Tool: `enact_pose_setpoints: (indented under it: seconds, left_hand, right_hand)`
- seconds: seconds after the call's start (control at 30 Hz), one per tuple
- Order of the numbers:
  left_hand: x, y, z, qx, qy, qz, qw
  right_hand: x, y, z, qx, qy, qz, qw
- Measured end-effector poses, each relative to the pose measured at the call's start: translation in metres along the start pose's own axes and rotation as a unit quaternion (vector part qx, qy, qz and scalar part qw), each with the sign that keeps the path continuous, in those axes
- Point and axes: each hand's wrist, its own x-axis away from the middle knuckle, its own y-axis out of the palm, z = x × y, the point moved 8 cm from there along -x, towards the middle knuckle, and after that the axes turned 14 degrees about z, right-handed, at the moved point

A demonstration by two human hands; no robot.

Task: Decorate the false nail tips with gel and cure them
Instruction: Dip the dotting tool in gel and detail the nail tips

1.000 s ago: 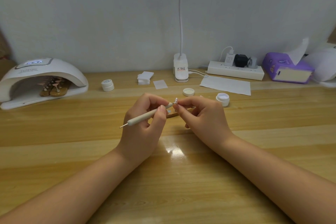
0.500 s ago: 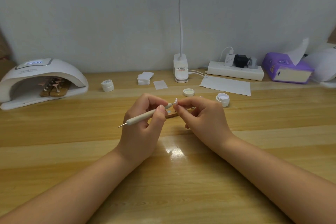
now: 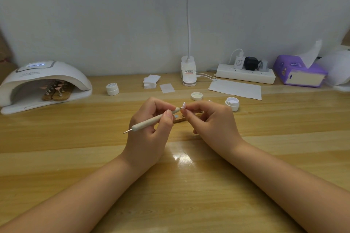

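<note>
My left hand point(image 3: 149, 130) grips a beige dotting tool point(image 3: 151, 120), its metal tip touching a small pale nail tip point(image 3: 184, 105). My right hand point(image 3: 212, 123) pinches that nail tip between thumb and forefinger above the wooden table point(image 3: 75, 138). Behind both hands lies a wooden stick point(image 3: 179, 119), mostly hidden. An open white gel jar point(image 3: 232, 103) stands to the right, its lid point(image 3: 196, 96) beside it. At the far left a white curing lamp point(image 3: 45, 79) holds wooden holders with pink nail tips point(image 3: 56, 91).
A closed white jar point(image 3: 112, 89), stacked white pads point(image 3: 150, 81), a loose pad point(image 3: 167, 88), a clip lamp base point(image 3: 188, 71), a paper sheet point(image 3: 235, 89), a power strip point(image 3: 245, 75) and a purple tissue box point(image 3: 299, 73) line the back of the table.
</note>
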Motion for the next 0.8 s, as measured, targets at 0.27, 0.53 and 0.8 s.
enact_pose_setpoints:
  seconds: [0.27,0.53,0.8]
  left_hand:
    - [-0.0002,0.0006,0.0015,0.000,0.004,0.002,1.000]
    - [-0.0003,0.0004,0.0010,0.003,0.004,0.001,1.000]
    - [0.0000,-0.0001,0.0007,0.006,0.004,0.004,1.000]
  right_hand:
    - [0.0001,0.0001,-0.0009,-0.004,0.008,-0.003,1.000]
    - [-0.0001,-0.0015,-0.0022,-0.003,0.008,0.001,1.000]
    - [-0.0001,0.0000,-0.0004,-0.006,0.008,-0.006,1.000]
